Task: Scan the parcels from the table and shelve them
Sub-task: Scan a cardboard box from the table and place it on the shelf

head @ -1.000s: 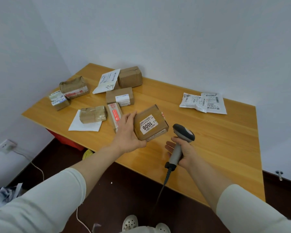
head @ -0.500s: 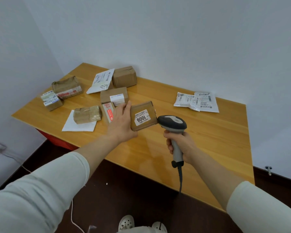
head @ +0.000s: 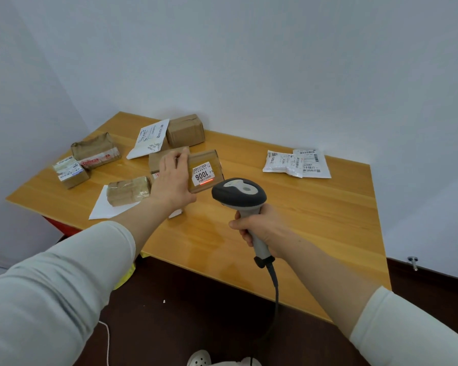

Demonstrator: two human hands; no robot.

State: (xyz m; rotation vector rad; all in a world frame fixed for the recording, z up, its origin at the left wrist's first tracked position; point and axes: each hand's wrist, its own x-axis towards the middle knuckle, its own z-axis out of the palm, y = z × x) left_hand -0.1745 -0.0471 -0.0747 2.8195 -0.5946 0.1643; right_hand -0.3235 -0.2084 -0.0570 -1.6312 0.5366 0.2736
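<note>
Over the wooden desk (head: 328, 220), w/ other parcels (head: 95, 151) strewn at its far-left end, left hand (head: 173, 183) grips a brown parcel (head: 205, 157) held off the surface, its 1006 label (head: 202, 175) toward the scanner (head: 238, 192) & crossed by a red line; right hand (head: 262, 228) curls round the scanner grip.

My L hand (head: 173, 180), back toward me, is held out in front, fingers and thumb gripping the edge of a small brown cardboard box w/ a white label (head: 206, 172). My R hand (head: 262, 228), lower and nearer, is wrapped round the handle of a black-and-grey barcode scanner (head: 239, 195). Both forearms are bare; pale sleeves (head: 64, 286) end near the elbows.
</note>
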